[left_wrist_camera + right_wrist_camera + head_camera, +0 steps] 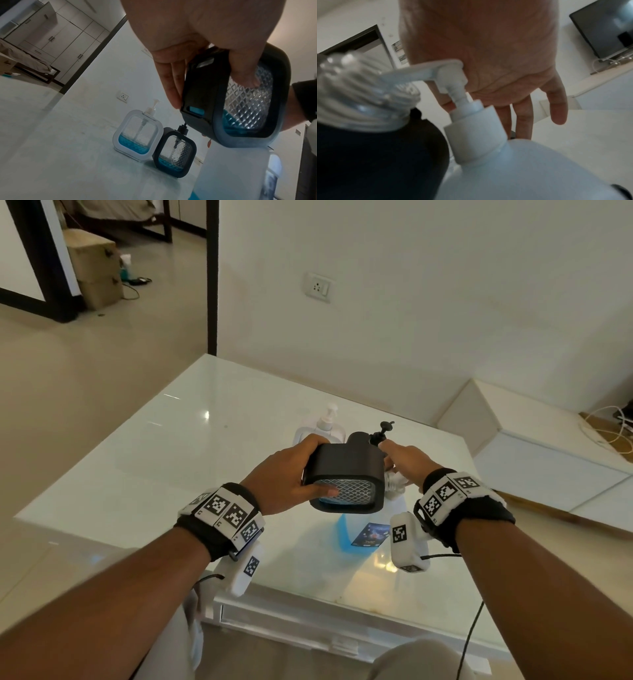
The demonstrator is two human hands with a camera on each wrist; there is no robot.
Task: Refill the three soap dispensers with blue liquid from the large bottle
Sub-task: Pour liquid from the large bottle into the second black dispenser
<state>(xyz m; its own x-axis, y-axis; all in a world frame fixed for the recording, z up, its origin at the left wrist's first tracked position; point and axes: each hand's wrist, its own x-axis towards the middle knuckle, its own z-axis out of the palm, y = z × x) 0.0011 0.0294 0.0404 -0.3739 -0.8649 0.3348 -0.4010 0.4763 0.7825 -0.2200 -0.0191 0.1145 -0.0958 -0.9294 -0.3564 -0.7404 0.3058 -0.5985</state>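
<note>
My left hand grips a black dispenser with a clear diamond-patterned window, held tilted above the table; a little blue liquid lies in its low corner. Its open threaded neck sits under the nozzle of the white pump on the large bottle. My right hand rests palm-down on that pump head, fingers straight. A white dispenser and a second black dispenser stand behind, each with a shallow blue layer.
The glossy white table reaches to the wall. A low white cabinet with cables stands to the right. A doorway and cardboard boxes lie at the far left.
</note>
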